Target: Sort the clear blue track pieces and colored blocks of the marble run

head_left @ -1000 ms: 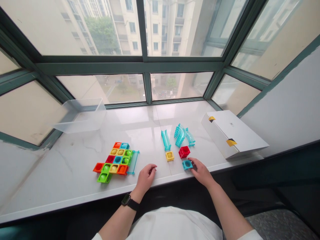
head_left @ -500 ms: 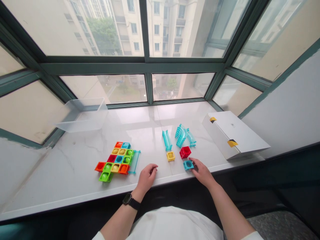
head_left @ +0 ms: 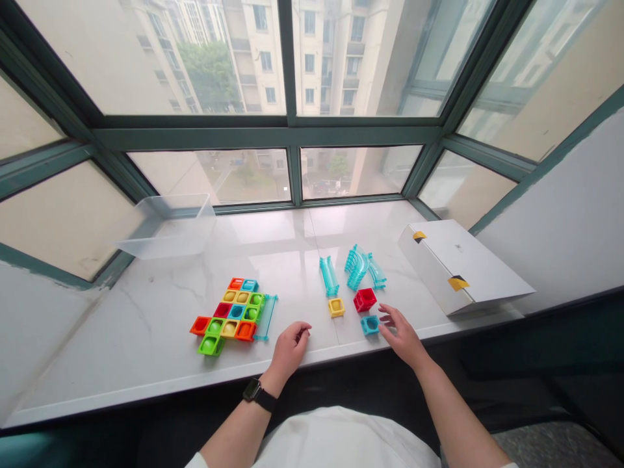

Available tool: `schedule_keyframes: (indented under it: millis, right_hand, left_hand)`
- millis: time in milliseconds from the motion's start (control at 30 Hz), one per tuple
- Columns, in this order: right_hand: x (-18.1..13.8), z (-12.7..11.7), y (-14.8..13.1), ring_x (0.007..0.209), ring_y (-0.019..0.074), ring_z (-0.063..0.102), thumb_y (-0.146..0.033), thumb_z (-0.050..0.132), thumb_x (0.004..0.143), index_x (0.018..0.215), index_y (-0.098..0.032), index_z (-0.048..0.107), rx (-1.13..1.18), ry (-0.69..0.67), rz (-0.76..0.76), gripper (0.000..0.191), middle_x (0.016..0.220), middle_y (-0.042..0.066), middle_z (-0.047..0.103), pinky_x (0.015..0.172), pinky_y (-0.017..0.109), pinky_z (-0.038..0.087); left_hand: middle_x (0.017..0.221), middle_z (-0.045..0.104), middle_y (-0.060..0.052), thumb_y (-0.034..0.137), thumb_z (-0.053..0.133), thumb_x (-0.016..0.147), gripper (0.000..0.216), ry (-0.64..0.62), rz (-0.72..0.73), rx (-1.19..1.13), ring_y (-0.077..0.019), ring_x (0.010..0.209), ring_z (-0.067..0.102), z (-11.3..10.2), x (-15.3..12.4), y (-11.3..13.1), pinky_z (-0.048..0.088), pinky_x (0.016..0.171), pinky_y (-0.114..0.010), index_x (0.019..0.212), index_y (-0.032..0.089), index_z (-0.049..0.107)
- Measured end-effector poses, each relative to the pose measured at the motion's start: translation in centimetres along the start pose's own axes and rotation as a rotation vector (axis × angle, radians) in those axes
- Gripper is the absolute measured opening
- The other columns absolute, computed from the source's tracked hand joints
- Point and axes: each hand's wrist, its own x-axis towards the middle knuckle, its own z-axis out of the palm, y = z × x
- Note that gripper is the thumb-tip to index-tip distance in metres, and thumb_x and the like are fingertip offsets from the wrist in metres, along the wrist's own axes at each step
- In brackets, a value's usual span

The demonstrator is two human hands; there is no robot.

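Here, my right hand (head_left: 400, 335) is loosely spread just right of the blue block (head_left: 370, 325), though I cannot tell whether I touch it; the block lies nearer than the red block (head_left: 365, 299). My left hand (head_left: 290, 350), curled how tightly I cannot tell, is right of the coloured block cluster (head_left: 236, 312).

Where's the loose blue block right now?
Head view, right of centre: the loose blue block sits near the front edge of the sill, just nearer than the loose red block and immediately left of the right hand.
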Motion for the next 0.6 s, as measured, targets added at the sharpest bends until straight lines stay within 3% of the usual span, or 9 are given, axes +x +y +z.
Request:
schedule_keyframes:
  millis: [200,400,600]
  right_hand:
    - [2.6,0.1,-2.2,0.120,0.0285,0.064,-0.046,0.060,0.098,0.146,-0.030,0.052,0.026,0.204,-0.070,0.052,0.137,0.012,0.059,0.099,0.050,0.060]
    - [5.6,1.1,-3.6,0.141,0.0285,0.051,-0.044,0.053,0.101,0.147,-0.033,0.055,-0.015,0.144,-0.105,0.047,0.152,0.009,0.052,0.112,0.050,0.052]
    - [6.2,2.4,-3.1,0.139,0.0282,0.053,-0.043,0.046,0.104,0.134,-0.027,0.066,-0.077,0.134,-0.089,0.040,0.146,0.010,0.059,0.120,0.051,0.042]
  left_hand:
    - [0.095,0.076,-0.004,0.030,0.052,0.097,0.022,-0.003,-0.006,-0.005,-0.0199,0.084,0.071,0.0,0.0,0.1,0.055,0.081,-0.034,0.105,0.023,0.072]
    - [0.096,0.076,-0.004,0.030,0.053,0.097,0.023,-0.005,-0.007,-0.013,-0.0198,0.084,0.071,0.0,-0.1,0.2,0.055,0.080,-0.033,0.105,0.023,0.072]
    - [0.096,0.077,-0.005,0.034,0.052,0.097,0.024,-0.003,-0.013,-0.022,-0.0193,0.081,0.070,-0.1,-0.1,0.4,0.055,0.078,-0.032,0.104,0.023,0.073]
